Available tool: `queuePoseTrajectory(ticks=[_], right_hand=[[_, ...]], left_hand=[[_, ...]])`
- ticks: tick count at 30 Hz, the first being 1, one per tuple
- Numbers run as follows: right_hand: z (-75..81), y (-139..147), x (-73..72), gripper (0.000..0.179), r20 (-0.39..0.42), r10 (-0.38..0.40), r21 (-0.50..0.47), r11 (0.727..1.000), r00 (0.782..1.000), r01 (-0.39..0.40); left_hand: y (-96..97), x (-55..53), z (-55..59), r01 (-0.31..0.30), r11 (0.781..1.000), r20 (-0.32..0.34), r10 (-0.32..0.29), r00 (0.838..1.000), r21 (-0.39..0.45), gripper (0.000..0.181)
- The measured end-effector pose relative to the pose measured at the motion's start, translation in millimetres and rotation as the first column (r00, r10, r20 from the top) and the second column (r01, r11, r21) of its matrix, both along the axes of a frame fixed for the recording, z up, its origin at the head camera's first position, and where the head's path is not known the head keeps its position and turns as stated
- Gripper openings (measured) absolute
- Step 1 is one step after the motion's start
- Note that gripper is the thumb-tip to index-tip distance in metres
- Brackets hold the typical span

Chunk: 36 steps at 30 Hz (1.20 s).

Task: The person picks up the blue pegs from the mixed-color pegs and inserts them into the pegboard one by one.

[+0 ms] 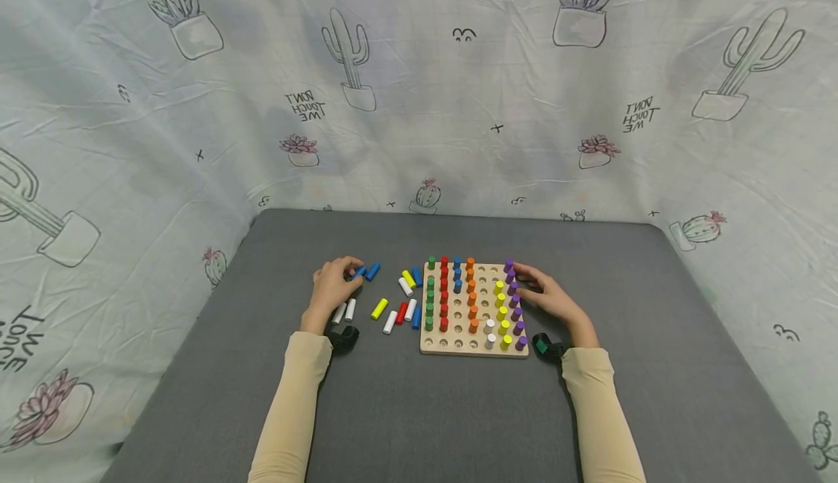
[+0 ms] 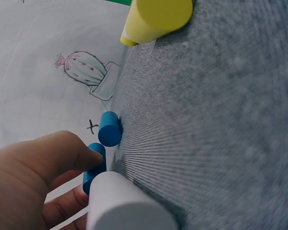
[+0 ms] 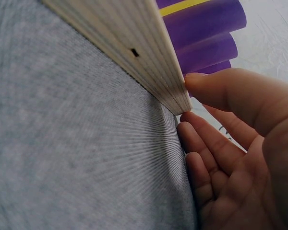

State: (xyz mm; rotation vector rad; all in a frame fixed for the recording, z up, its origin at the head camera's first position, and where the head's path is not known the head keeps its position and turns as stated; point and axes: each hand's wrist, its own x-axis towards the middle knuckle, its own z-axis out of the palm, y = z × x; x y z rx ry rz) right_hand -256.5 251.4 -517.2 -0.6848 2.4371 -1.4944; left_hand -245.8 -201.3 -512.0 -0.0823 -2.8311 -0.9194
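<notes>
My left hand pinches a blue peg between thumb and fingers, low over the table on the left. Just beyond it lies a second blue peg. A white peg partly hides the fingers in the left wrist view. My right hand touches the right edge of a wooden pegboard, its thumb and fingertips beside the purple pegs. Upright green, red, blue, orange, white, yellow and purple pegs stand in columns on the board, with some bare holes between.
Loose pegs lie left of the board, among them a yellow peg, a red peg and several white and blue ones. The grey table ends at a cactus-print cloth behind and at the sides.
</notes>
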Motion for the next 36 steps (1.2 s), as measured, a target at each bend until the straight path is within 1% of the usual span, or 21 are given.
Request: queuePoseTrajectory(ticks=[2,8,13,19,26,29,32,34,36], right_hand=[[-8.0,2.7,-4.7,0.055,-0.003,-0.008,-0.001,1.0,1.0,0.008],[-9.0,3.8,-5.9,0.055,-0.02,-0.01,0.003,1.0,1.0,0.01],[-9.6,3.8,-4.8,0.056,-0.008,-0.006,0.009,1.0,1.0,0.006],[-12.2,4.4,-4.8,0.055,-0.022,-0.005,0.033,0.999,1.0,0.006],[-11.2,3.4,-4.1,0.055,-0.011,-0.008,0.016,1.0,1.0,0.008],[-11.5,3.0,-4.7,0.056,-0.005,-0.008,0.012,1.0,1.0,0.008],[-10.6,2.1,-4.8,0.055,0.001,-0.012,0.019,1.0,1.0,0.012],[-7.9,0.9,-3.6,0.055,0.0,-0.012,0.023,1.0,1.0,0.012],[-0.2,-1.8,0.2,0.054,-0.009,-0.009,0.032,0.999,1.0,0.009]], left_hand=[[0.3,0.3,1.4,-0.006,1.0,-0.001,0.006,1.0,0.007,0.025],[0.9,1.6,4.0,-0.006,0.999,-0.034,0.008,0.999,0.043,0.028],[1.3,2.2,4.8,-0.003,0.998,-0.065,0.007,0.998,0.068,0.031],[3.2,1.3,5.6,-0.006,0.996,-0.076,0.012,0.997,0.087,0.032],[6.4,0.3,10.5,-0.003,0.99,-0.117,0.019,0.993,0.141,0.031],[7.6,0.6,11.7,0.0,0.991,-0.13,0.018,0.991,0.137,0.031],[10.0,0.9,12.0,0.002,0.992,-0.127,0.014,0.992,0.13,0.03],[12.1,0.8,12.1,0.01,0.992,-0.125,0.006,0.992,0.13,0.029],[14.5,0.5,12.5,0.025,0.99,-0.121,-0.007,0.993,0.141,0.029]])
